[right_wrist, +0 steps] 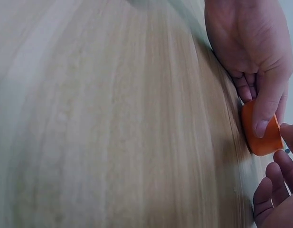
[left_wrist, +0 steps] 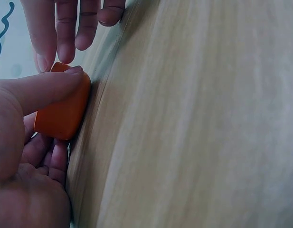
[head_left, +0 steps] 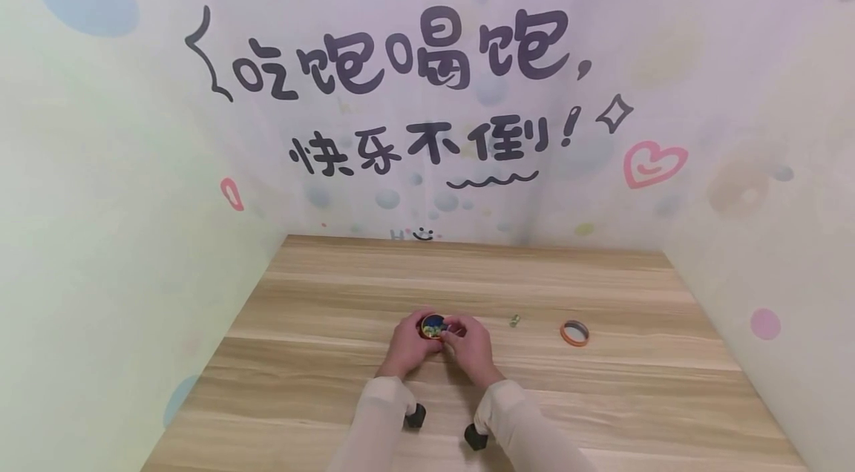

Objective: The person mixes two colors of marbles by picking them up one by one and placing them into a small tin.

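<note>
The wall (head_left: 427,86) behind the table (head_left: 467,286) reads "吃饱喝饱," with "快乐不倒!" beneath it, and a small "Hi" just above the table's far edge.

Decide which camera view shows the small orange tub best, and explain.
The left wrist view: the orange tub fills the frame, gripped by the left hand. The right wrist view shows its edge; the head view shows only its tiny top.

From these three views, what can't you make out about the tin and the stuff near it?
- Orange tin: contents too small in head view; wrist views show only its side, under the left hand.
- Right hand: whether it grips the tin is unclear; fingers cut off in both wrist views.
- Small object: too small to identify.
- Ring: lid or tape, unclear.
</note>
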A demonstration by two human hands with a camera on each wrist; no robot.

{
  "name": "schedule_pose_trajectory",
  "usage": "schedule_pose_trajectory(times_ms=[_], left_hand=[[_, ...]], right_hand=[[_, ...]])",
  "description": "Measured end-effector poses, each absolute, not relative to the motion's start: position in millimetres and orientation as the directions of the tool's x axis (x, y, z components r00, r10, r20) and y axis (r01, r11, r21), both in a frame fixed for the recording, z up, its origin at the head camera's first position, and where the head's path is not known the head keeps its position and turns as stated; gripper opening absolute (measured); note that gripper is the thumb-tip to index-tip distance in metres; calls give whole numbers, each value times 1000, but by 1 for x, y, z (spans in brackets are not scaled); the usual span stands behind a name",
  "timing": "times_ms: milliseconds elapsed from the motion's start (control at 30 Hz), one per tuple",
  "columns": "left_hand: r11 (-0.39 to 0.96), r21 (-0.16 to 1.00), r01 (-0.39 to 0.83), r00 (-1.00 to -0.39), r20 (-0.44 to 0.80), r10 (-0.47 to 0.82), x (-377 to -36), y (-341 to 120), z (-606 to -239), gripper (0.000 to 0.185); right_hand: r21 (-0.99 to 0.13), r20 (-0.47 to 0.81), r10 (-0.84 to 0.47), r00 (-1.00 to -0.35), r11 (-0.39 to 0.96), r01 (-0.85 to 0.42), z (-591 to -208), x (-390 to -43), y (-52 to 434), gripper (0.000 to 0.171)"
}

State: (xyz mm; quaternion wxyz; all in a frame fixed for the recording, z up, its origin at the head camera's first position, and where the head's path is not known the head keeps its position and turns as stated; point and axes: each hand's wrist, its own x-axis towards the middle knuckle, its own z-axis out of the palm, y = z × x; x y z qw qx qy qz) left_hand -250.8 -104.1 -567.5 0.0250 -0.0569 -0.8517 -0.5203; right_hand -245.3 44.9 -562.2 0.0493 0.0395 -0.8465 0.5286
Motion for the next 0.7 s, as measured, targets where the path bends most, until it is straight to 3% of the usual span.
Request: schedule_pose_trajectory(times_ms=[700], left_hand=[[450,888,89,-996,71,57,-250,-103,-568,67]], right_hand=[[-842,175,-34,-984,513,-167,-560,-242,77,22]])
